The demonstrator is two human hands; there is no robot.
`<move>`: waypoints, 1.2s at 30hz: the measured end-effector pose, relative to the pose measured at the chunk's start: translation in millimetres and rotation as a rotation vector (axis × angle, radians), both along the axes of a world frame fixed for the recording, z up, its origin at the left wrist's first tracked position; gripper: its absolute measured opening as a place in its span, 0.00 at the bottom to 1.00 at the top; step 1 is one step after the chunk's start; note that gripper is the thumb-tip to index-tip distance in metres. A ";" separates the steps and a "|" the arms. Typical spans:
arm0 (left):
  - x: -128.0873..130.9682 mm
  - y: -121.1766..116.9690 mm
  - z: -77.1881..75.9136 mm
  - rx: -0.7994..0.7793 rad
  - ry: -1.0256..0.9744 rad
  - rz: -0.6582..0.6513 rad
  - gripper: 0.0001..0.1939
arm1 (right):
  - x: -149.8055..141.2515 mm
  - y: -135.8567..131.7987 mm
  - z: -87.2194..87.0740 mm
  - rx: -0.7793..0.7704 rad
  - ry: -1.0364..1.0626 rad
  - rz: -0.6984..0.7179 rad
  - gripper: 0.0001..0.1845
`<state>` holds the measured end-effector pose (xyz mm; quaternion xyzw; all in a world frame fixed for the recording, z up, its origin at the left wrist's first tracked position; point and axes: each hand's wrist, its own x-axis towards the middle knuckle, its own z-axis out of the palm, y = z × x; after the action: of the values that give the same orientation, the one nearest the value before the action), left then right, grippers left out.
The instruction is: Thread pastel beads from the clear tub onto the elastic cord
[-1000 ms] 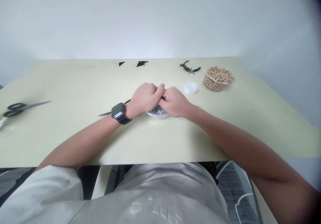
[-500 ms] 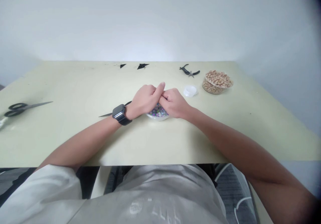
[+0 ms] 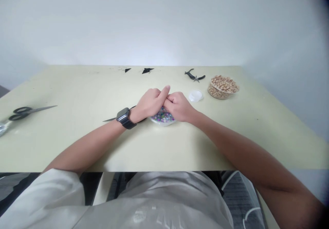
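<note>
My left hand [image 3: 152,101], below a black watch [image 3: 125,118], is closed with its thumb raised and presses against my right hand. Curled and touching it from the other side is my right hand [image 3: 180,106]. Whatever the fingers hold, if anything, is hidden between the two hands. Directly beneath them stands a white bowl [image 3: 163,123] filled with shiny multicoloured beads [image 3: 164,116]; its far side is covered by the hands. Under my left wrist lies a dark tool with a pointed blade [image 3: 109,120], mostly hidden.
Black-handled scissors [image 3: 25,112] lie at the left, near a shiny clear object [image 3: 3,129]. Beyond my right hand are a small white lid or dish [image 3: 195,96], black pliers [image 3: 194,75] and a clear tub of brown nuts or beans [image 3: 223,87]. Black scraps [image 3: 147,70] lie along the back.
The hands stay pressed together over the bowl, with hardly any movement. The whole view has shifted slightly, so the table sits a little lower in it.
</note>
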<state>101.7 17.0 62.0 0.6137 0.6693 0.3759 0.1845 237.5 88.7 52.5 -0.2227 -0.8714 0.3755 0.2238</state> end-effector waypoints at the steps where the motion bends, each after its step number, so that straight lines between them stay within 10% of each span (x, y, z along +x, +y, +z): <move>1: -0.1 0.6 0.1 -0.014 -0.010 0.005 0.29 | -0.2 0.3 0.5 -0.011 -0.003 -0.001 0.20; 23: -5.7 4.8 9.4 0.046 -0.117 -0.076 0.17 | -11.0 4.9 16.6 -0.154 0.044 0.051 0.18; 36: -2.3 9.7 4.5 0.015 -0.525 0.077 0.34 | -14.2 1.5 19.5 -0.290 0.207 0.108 0.21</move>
<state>99.5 26.8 66.5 0.4704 0.6186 0.5341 0.3328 223.3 90.2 72.0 -0.1659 -0.7910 0.5296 0.2574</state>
